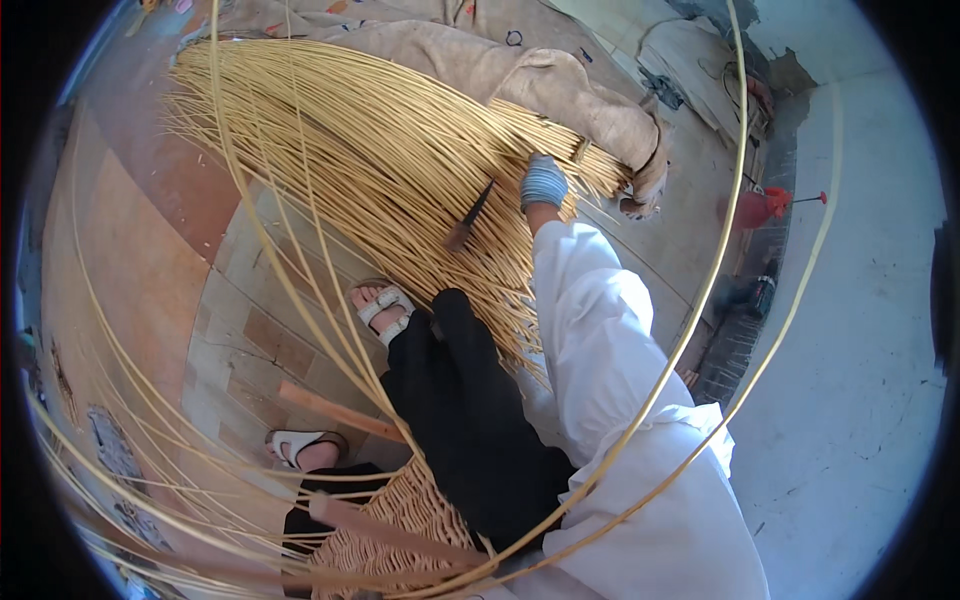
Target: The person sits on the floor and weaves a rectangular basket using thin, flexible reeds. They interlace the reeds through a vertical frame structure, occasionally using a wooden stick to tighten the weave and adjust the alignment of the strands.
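My right hand (pixel 545 185), in a striped blue-grey glove, reaches onto a long bundle of pale yellow cane rods (pixel 330 135), its fingers curled down among them; what they grip is hidden. A tool (pixel 462 230) with a dark pointed blade and wooden handle lies on the rods just left of it. My left hand is out of view. A woven piece (pixel 390 515) with wooden bars and long loose canes arching up around the view lies at my lap, beside my dark-trousered legs.
Beige cloth (pixel 590 110) covers the far end of the bundle. At the right, along the pale wall (pixel 860 350), stand a red container (pixel 755 208) and a dark power tool (pixel 760 295). My sandalled feet (pixel 385 310) rest on the tiled floor (pixel 235 330).
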`<action>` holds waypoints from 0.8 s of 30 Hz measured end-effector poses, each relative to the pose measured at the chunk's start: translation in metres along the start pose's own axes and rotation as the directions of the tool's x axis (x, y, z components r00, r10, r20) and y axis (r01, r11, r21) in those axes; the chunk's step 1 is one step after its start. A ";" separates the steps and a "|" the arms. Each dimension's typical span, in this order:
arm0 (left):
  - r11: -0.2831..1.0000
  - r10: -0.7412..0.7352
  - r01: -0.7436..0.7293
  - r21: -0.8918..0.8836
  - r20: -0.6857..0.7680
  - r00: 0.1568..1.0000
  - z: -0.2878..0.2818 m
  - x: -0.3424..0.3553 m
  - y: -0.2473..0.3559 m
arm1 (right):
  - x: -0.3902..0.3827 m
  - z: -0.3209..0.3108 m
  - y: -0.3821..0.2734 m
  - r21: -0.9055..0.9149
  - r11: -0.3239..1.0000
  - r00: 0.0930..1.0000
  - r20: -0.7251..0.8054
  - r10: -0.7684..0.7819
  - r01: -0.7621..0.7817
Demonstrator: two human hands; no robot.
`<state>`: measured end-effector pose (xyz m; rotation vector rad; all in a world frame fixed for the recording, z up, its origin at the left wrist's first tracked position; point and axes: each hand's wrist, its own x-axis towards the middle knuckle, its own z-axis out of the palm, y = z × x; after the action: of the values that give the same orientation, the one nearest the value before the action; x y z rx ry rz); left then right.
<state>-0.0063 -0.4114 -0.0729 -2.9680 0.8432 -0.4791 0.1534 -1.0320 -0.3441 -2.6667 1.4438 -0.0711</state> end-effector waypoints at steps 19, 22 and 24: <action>0.966 -0.222 0.226 -0.127 0.045 0.974 -0.097 -0.006 0.043 | -0.342 -0.264 0.183 0.707 -0.599 0.925 0.320 -0.203 -0.376; 0.862 -0.090 0.088 -0.499 0.020 0.996 -0.139 -0.007 0.062 | -0.439 -0.333 0.058 0.980 -0.060 0.830 0.129 -0.543 -0.191; 0.543 0.002 0.099 -0.834 0.119 0.993 -0.131 -0.028 0.080 | -0.481 -0.342 0.006 0.984 -0.174 0.594 -0.112 -0.797 -0.049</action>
<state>-0.1082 -0.4571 0.0359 -3.8318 1.2709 0.1979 -0.1469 -0.6574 0.0003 -1.3492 -0.1186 -0.1969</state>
